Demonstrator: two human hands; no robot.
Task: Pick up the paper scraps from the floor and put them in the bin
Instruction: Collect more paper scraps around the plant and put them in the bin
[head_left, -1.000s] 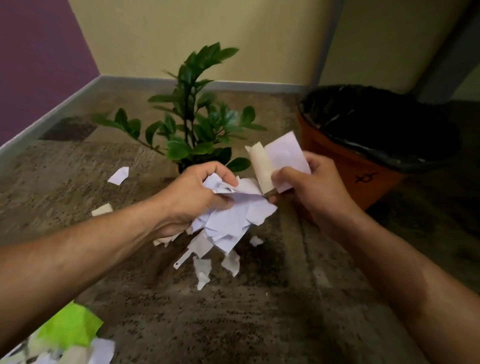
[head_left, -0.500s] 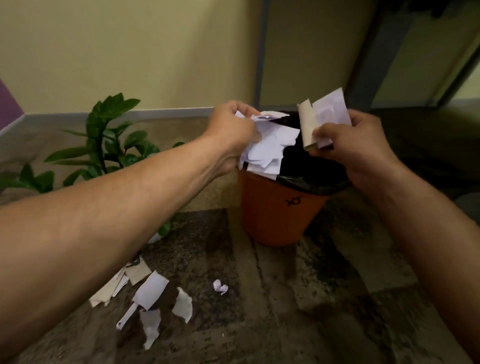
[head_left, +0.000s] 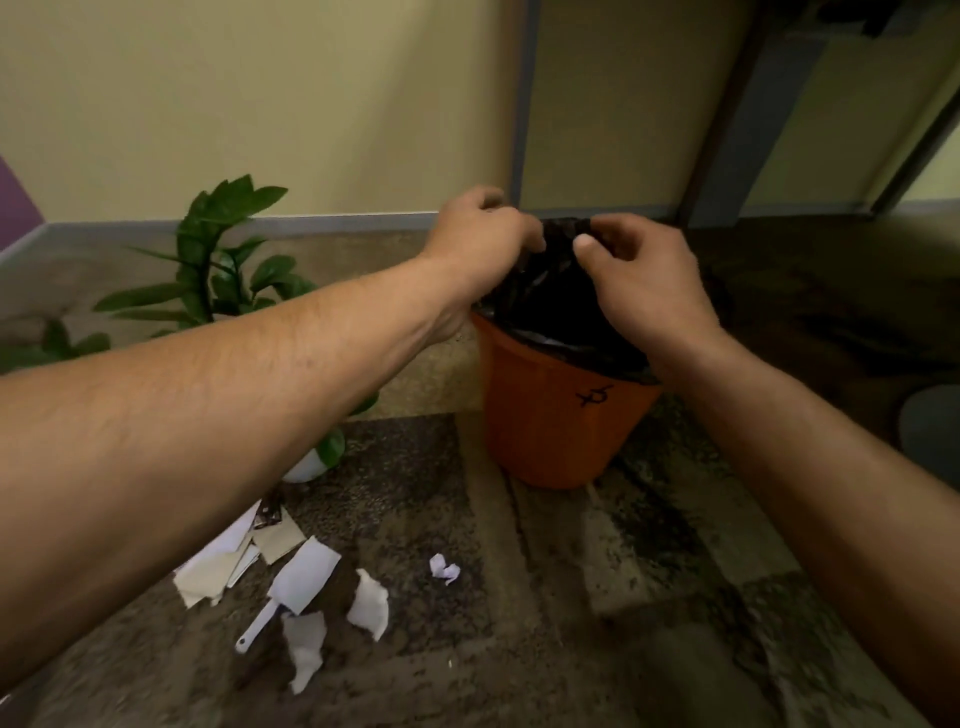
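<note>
The orange bin (head_left: 550, 436) looks like matt plastic, lined with a glossy, crinkled black plastic bag (head_left: 550, 301). Beside it, matt paper scraps (head_left: 306, 577) lie on the rough, speckled stone-like floor (head_left: 649, 597).

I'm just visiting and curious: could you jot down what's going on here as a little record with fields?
Left hand: over the bin mouth, no paper visible in it
Right hand: over the bin mouth, fingers curled, no paper visible
Bin: orange, black liner, on the floor
Paper scraps: several on the floor left of the bin
Small crumpled scrap: apart from the pile
Plant: left of the bin
</note>
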